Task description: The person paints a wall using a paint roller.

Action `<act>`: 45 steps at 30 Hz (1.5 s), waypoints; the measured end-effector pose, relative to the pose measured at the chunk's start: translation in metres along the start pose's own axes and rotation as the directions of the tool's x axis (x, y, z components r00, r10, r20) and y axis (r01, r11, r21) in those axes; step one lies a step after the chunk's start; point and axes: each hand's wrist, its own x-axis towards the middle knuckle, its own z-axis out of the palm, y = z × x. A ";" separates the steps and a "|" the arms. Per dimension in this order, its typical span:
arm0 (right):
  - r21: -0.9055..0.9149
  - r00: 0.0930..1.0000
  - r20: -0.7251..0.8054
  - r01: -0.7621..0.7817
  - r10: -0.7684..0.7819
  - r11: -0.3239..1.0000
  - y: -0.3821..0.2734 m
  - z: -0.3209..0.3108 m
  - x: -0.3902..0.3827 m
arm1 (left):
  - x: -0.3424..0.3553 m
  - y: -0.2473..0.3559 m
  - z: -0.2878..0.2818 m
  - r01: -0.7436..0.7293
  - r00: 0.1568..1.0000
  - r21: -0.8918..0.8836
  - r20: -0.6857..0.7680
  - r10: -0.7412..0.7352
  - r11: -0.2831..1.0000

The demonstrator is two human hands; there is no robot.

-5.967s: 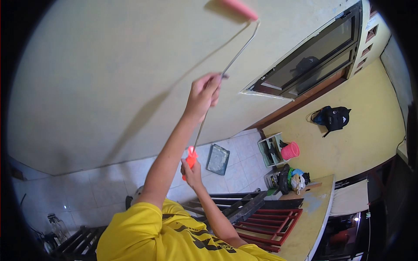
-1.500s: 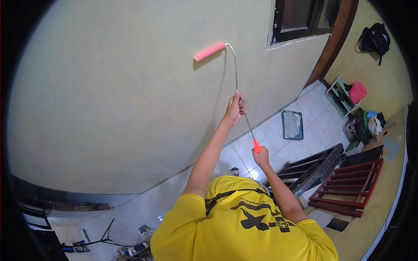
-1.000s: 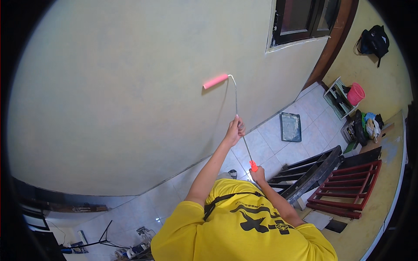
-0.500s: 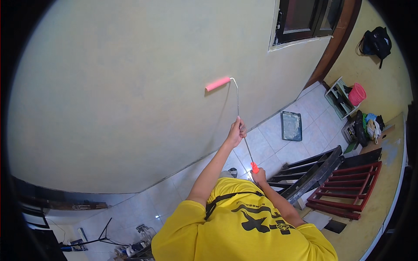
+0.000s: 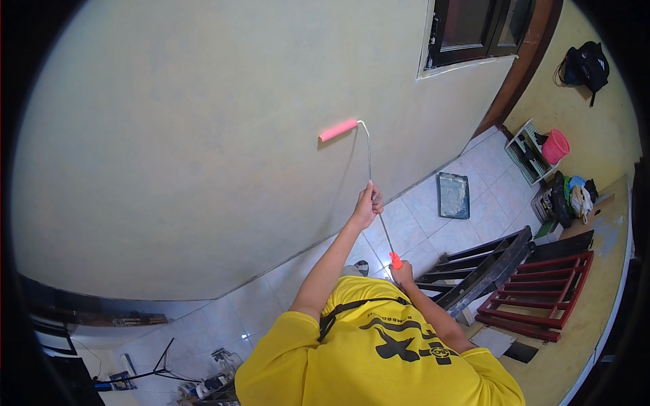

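Observation:
A paint roller with a pink sleeve (image 5: 338, 130) rests at the pale wall (image 5: 203, 149); whether it presses on the surface I cannot tell. Its long thin metal rod runs down towards me and ends in an orange-red handle. My left hand (image 5: 367, 205) is closed around the middle of the rod, with that arm stretched forward. Lower down, my right hand (image 5: 402, 272) grips the roller at the handle, close to my body. Part of the handle is hidden in the fingers.
On the tiled floor lies a dark paint tray (image 5: 453, 196) with pale paint in it. Black metal frames (image 5: 474, 264) and a red slatted rack (image 5: 538, 291) lean at the right. Beyond stand a small shelf (image 5: 531, 152) and a pink basket (image 5: 556, 146). A black tripod (image 5: 159, 365) is at lower left.

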 end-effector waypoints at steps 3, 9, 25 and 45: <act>0.001 1.000 0.007 -0.007 0.007 1.000 0.000 0.000 0.000 | 0.000 0.000 0.001 -0.004 1.000 0.011 0.006 0.004 1.000; -0.011 1.000 -0.010 0.000 0.000 1.000 0.001 0.001 0.000 | -0.001 0.000 0.001 0.005 1.000 0.014 -0.008 -0.005 1.000; -0.031 0.999 -0.033 0.009 -0.010 0.999 -0.038 -0.025 -0.012 | 0.004 0.022 0.018 -0.035 0.999 0.073 -0.003 0.035 0.997; 0.100 0.828 -0.275 0.530 -0.489 0.842 -0.236 -0.080 0.044 | 0.031 0.221 0.150 -0.380 0.925 0.308 0.119 0.361 0.872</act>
